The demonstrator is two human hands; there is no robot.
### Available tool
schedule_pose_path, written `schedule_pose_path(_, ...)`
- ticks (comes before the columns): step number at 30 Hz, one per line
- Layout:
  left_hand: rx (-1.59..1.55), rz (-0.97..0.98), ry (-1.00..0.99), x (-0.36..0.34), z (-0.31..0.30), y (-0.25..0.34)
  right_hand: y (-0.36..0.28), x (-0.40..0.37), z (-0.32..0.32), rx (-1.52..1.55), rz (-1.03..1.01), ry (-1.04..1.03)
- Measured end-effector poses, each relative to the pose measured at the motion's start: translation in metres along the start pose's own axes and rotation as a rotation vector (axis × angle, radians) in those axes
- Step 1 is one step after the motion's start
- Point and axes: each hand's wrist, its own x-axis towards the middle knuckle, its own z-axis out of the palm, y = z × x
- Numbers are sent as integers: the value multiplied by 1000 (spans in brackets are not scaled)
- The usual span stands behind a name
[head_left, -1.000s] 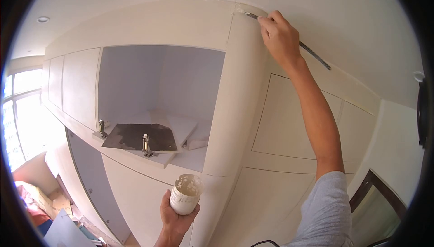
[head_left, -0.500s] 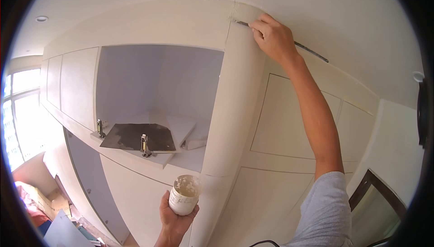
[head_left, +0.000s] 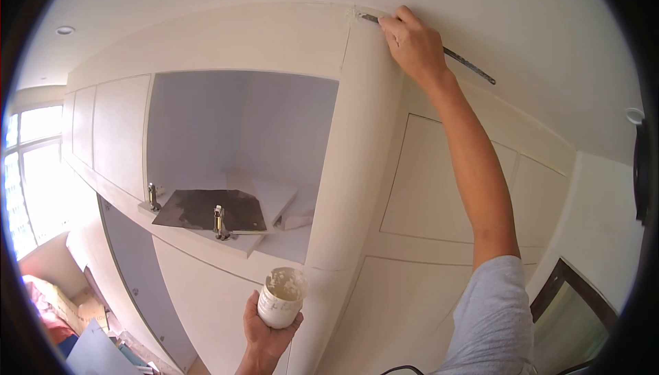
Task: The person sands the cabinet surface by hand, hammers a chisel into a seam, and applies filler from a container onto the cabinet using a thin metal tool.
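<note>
Head view:
- Right hand [head_left: 414,45]: raised overhead, my grip clenched round a thin blade [head_left: 469,64] near its front end. The long dark shaft sticks out behind the hand to the right.
- Blade tip: touches the seam where the top of the upright panel [head_left: 357,142] meets the ceiling. Pale filler is smeared at that spot.
- Left hand [head_left: 269,334]: held low, my grip grasping a white tub [head_left: 280,299] from below. The tub is upright with its mouth open, and pale paste is crusted on the inner wall.
- Open cabinet bay [head_left: 240,128]: left of the panel. A dark sheet [head_left: 209,209] lies flat on its shelf, with metal hinges [head_left: 218,223] at the front edge.
- Grey sleeve [head_left: 491,320]: on my right upper arm, lower right.
- Window [head_left: 24,169]: far left, bright.
</note>
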Motion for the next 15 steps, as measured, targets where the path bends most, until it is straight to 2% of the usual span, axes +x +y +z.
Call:
schedule_pose_path(2,30,19,68,-4,8,0,1,-1,1,19,-1,10)
schedule_pose_path(7,1,21,55,-1,2,1,3,4,2,30,2,5)
schedule_pose_path(9,-3,13,49,1,-1,2,2,5,2,-45,-16,78)
schedule_pose_path(15,5,14,64,0,3,1,8,9,1,-9,-47,10)
